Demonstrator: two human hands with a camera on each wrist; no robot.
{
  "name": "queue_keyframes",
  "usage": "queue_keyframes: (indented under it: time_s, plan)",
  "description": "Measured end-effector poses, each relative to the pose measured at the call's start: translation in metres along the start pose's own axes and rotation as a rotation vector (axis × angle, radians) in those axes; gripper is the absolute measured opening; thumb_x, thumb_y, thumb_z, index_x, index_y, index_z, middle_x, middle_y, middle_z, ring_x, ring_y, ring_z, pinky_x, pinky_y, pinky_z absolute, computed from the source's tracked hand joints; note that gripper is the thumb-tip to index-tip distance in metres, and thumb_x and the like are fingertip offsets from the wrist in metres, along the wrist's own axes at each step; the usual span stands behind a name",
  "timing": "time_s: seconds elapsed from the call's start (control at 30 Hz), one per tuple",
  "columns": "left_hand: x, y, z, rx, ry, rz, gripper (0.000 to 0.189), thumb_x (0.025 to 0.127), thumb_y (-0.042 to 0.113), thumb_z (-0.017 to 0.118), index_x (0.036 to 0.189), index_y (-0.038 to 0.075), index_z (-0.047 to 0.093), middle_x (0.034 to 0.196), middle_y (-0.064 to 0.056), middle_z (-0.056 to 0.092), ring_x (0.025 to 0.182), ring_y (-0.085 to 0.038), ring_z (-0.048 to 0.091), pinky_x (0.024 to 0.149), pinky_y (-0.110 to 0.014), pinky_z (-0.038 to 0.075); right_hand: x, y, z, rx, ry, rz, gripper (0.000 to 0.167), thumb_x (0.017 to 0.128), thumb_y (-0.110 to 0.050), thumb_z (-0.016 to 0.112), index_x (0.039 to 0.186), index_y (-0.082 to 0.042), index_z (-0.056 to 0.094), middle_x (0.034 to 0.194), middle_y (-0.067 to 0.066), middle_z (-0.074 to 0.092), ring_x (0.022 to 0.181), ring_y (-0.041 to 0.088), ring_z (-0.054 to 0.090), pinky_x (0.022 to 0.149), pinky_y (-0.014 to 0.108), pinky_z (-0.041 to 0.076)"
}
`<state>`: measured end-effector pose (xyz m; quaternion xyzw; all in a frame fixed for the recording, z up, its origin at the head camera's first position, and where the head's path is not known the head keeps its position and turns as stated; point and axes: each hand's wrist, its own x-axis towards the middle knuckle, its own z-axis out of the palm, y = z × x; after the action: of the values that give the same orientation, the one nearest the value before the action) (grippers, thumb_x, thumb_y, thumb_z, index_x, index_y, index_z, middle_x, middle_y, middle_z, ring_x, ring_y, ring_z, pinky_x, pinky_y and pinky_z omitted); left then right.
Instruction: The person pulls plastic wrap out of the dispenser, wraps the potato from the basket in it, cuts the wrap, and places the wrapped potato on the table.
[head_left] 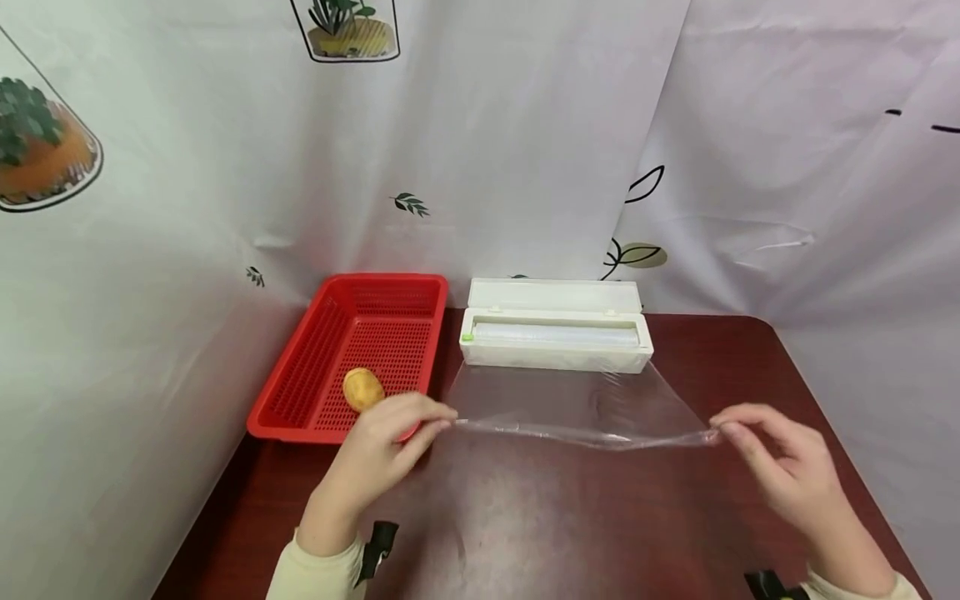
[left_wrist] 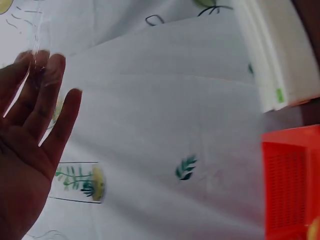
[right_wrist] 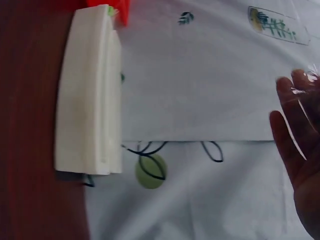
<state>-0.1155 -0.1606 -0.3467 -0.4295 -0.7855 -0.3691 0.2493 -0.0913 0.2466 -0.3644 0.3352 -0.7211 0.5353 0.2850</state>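
Observation:
A sheet of clear plastic wrap (head_left: 577, 408) stretches toward me from a white wrap dispenser (head_left: 557, 357), whose lid stands up at the back with the roll showing inside. My left hand (head_left: 382, 446) pinches the sheet's left front corner between thumb and fingers. At the right front corner, my right hand (head_left: 791, 467) pinches the wrap the same way. The front edge sags slightly between the two hands, above the table. In the left wrist view the left hand (left_wrist: 35, 115) has its other fingers extended; the right hand (right_wrist: 302, 135) is partly cut off in its wrist view.
A red plastic basket (head_left: 262, 425) stands left of the dispenser, with a yellow potato (head_left: 363, 389) inside near its front. Both sit on a dark red-brown table (head_left: 540, 533). A white patterned cloth (head_left: 525, 150) hangs behind and at the sides.

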Motion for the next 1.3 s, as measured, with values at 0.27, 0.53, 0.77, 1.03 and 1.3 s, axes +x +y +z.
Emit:
queue_keyframes:
  time_s: [0.27, 0.53, 0.77, 1.03, 1.3]
  plan:
    - [-0.06, -0.005, 0.041, -0.167, -0.471, -0.437, 0.007, 0.089, 0.015, 0.062, 0.09, 0.013, 0.069, 0.084, 0.011, 0.064, 0.076, 0.001, 0.055, 0.067, -0.02, 0.048, -0.058, 0.024, 0.018, -0.107, -0.339, 0.333, 0.03, 0.081, 0.015, 0.058, 0.089, -0.014, 0.061, 0.066, -0.008, 0.056, 0.056, 0.005, 0.052, 0.048, 0.018, 0.04]
    - [-0.097, -0.027, 0.096, -0.068, -0.612, -0.638, 0.013, 0.092, 0.018, 0.057, 0.084, 0.013, 0.066, 0.061, 0.013, 0.059, 0.057, 0.005, 0.05, 0.06, -0.021, 0.045, -0.104, 0.066, 0.047, -0.203, -0.584, 0.516, 0.012, 0.087, -0.009, 0.062, 0.079, -0.018, 0.06, 0.064, -0.018, 0.049, 0.054, -0.005, 0.043, 0.048, 0.019, 0.038]
    - [-0.107, -0.034, 0.117, 0.069, -0.639, -0.652, 0.01, 0.078, 0.014, 0.071, 0.079, 0.017, 0.062, 0.058, 0.016, 0.049, 0.052, 0.002, 0.044, 0.053, -0.022, 0.039, -0.12, 0.078, 0.066, -0.433, -0.659, 0.61, 0.026, 0.086, -0.02, 0.064, 0.063, -0.024, 0.053, 0.056, -0.02, 0.04, 0.051, -0.004, 0.036, 0.049, 0.02, 0.034]
    - [-0.108, -0.028, 0.119, 0.146, -0.692, -0.529, 0.025, 0.064, 0.004, 0.074, 0.073, 0.017, 0.055, 0.073, 0.01, 0.049, 0.066, -0.006, 0.047, 0.059, -0.022, 0.042, -0.123, 0.075, 0.074, -0.572, -0.641, 0.509, 0.03, 0.065, -0.015, 0.077, 0.063, -0.026, 0.049, 0.063, -0.019, 0.037, 0.062, 0.001, 0.036, 0.052, 0.021, 0.033]
    - [-0.11, -0.023, 0.111, 0.238, -0.716, -0.467, 0.031, 0.058, 0.01, 0.077, 0.075, 0.021, 0.054, 0.075, 0.011, 0.046, 0.072, -0.008, 0.049, 0.064, -0.024, 0.043, -0.131, 0.07, 0.068, -0.672, -0.589, 0.379, 0.041, 0.048, -0.023, 0.084, 0.068, -0.029, 0.049, 0.074, -0.018, 0.036, 0.07, 0.006, 0.033, 0.058, 0.025, 0.031]
